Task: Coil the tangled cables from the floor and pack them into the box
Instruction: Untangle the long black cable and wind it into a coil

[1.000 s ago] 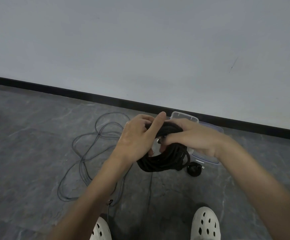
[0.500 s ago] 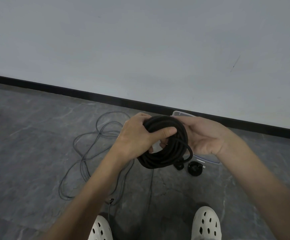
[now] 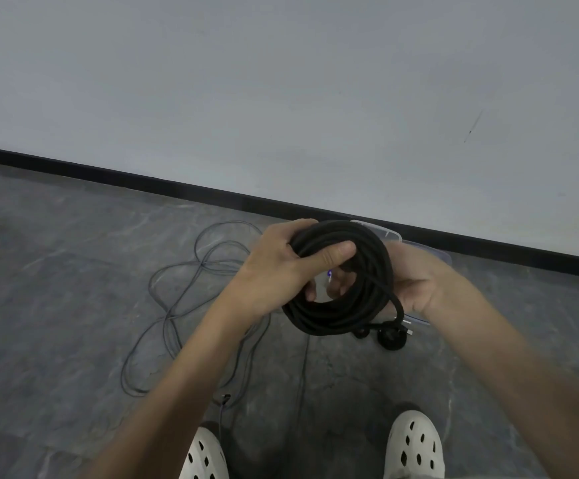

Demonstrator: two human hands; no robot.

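Black coil — right hand now behind

Box sits close to the wall — black coil and right hand screen its near side, plug just before it. Loose grey cable sprawls left; open floor beyond.

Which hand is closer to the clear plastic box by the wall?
Right. The right hand, holding the black cable coil, overlaps the clear plastic box in view; the left hand grips the coil's opposite side, farther away.
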